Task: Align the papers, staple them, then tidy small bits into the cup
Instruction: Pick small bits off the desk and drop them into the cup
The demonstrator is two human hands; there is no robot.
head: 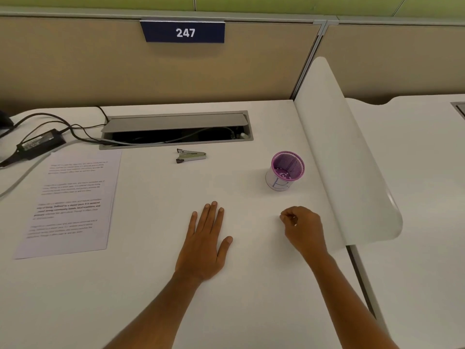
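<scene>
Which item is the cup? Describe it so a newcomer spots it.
Start at the curved white divider panel on the desk's right side. Just left of it stands the purple wire-mesh cup, wrapped in white paper. It is the only upright container; the small metal stapler lies flat further left.

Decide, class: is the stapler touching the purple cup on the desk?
Apart. The head view shows the stapler lying near the cable tray, with a wide stretch of bare desk between it and the purple mesh cup.

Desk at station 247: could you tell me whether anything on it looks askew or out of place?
Little stands out. The papers lie slightly rotated at the left, the stapler lies on its side, and the cup stands upright with small bits inside.
</scene>
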